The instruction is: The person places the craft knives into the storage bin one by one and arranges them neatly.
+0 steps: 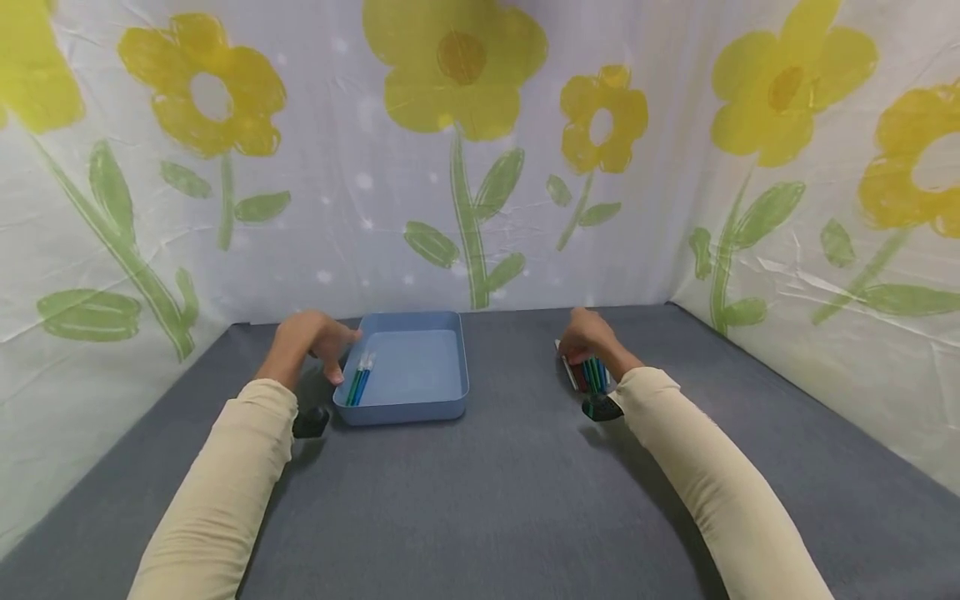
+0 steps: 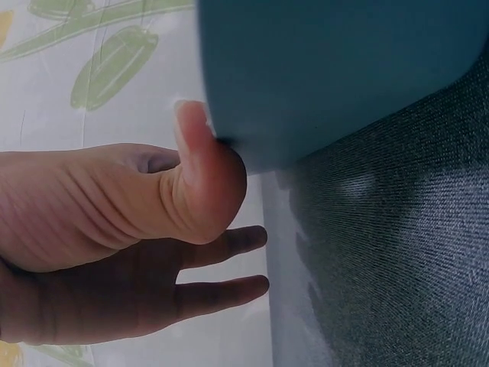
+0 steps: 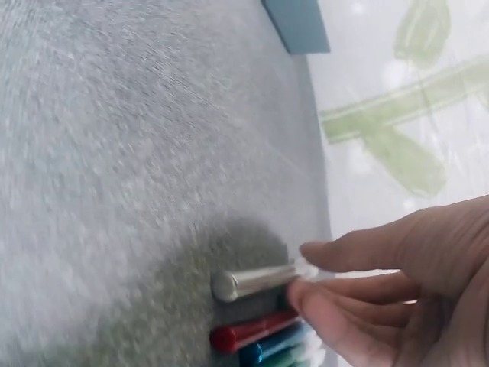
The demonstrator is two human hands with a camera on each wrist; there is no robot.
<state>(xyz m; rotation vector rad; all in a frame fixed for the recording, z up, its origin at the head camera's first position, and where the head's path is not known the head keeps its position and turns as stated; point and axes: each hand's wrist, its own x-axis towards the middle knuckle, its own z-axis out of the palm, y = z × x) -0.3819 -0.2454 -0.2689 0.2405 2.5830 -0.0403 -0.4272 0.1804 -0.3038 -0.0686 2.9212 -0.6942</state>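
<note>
My left hand is at the left rim of a blue tray, its thumb touching the rim and two other fingers stretched out. Inside the tray, along its left side, lie a green marker and a blue marker with pale caps. On the right, my right hand pinches the pale end of a grey marker between thumb and fingertip. Beside it lie a red marker, a blue one and green ones, partly hidden by the hand.
A dark grey cloth covers the table. Behind it and at both sides hangs a white curtain with yellow flowers. A dark wrist device sits under the right wrist, another under the left.
</note>
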